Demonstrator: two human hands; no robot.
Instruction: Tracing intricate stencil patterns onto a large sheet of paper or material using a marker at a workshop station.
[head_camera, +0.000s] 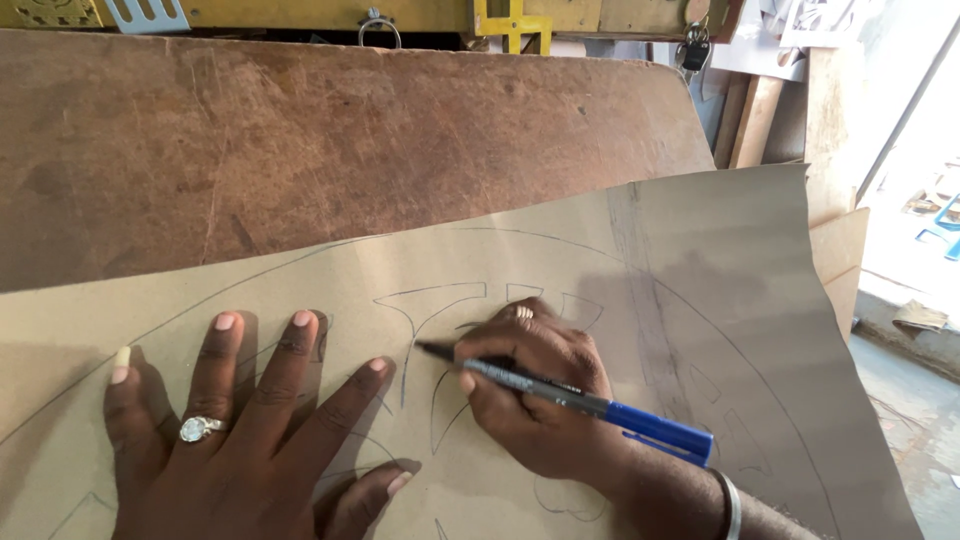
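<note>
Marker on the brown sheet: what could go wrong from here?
1. The sheet lies loose on the board, pinned only by the left hand; if that hand lifts or slides, the sheet may shift and skew the line.
2. The right hand rests on lines already drawn, so it might smudge them.
3. The marker tip sits close to the left index finger and could mark it.

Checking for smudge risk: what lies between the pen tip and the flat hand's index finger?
Only bare brown paper with drawn lines, between the pen tip and the left hand, in the head view.
</note>
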